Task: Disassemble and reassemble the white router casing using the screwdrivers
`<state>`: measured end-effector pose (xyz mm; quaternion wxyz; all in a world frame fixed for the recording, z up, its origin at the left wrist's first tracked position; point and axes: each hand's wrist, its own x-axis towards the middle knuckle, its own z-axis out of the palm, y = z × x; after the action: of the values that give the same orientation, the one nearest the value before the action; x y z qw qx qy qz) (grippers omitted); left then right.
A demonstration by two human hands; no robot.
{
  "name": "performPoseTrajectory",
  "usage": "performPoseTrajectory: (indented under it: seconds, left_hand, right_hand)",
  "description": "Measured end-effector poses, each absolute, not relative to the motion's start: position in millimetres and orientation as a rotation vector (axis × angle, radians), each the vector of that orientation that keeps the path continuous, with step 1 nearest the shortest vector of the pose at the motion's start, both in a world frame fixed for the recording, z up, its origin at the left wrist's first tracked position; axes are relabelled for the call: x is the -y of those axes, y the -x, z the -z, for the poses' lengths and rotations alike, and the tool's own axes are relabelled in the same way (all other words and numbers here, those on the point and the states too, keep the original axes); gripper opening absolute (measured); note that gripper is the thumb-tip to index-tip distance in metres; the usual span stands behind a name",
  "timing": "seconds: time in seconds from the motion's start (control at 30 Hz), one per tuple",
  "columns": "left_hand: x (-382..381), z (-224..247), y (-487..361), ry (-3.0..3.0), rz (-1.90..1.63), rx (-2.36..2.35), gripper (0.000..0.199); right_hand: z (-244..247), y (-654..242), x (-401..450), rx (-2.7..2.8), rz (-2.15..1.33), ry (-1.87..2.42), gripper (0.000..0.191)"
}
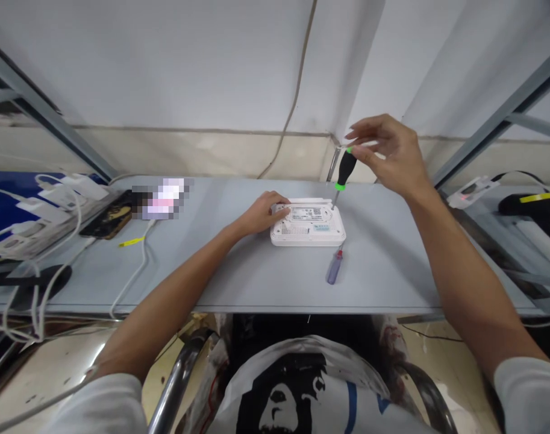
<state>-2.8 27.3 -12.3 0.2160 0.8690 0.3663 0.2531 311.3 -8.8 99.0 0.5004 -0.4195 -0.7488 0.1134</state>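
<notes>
**Black-handled screwdriver point(346, 170) stands in white router point(308, 229)**

Left hand point(261, 214) lies flat, fingers together on the router's left end, seemingly pinning it to the grey table point(383, 265). Right hand point(387, 160) pinches the screwdriver's top narrowly between thumb and fingertips, keeping it upright; its tip sits in a screw recess point(334, 207) at the far right corner. Purple-handled screwdriver point(334, 270) lies just beside the router.

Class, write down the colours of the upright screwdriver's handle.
The handle is black with green bands at both ends, best seen in the head view.
</notes>
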Motion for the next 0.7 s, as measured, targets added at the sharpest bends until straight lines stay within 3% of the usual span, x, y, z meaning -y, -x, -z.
performPoseTrajectory:
  seconds: [0.23, 0.4, 0.53, 0.7]
  left_hand:
    - [-22.8, 8.9, 7.6, -2.422, -0.645, -1.012, 0.041]
    - [-20.1, 6.4, 9.9, -2.438, -0.6, -1.021, 0.04]
    - [-20.1, 6.5, 11.5, -2.458, -0.613, -1.009, 0.041]
    - [-19.5, 6.7, 12.5, -2.49, -0.637, -1.014, 0.038]
  right_hand:
    - [-98.6, -319.6, 5.4, 1.778, -0.224, 1.0, 0.038]
    - [-98.8, -317.6, 9.4, 1.879, -0.44, 0.907, 0.038]
    - [-98.2, -312.7, 8.1, 1.816, -0.209, 1.0, 0.036]
    - [-98.5, -315.5, 6.0, 1.855, -0.379, 0.878, 0.049]
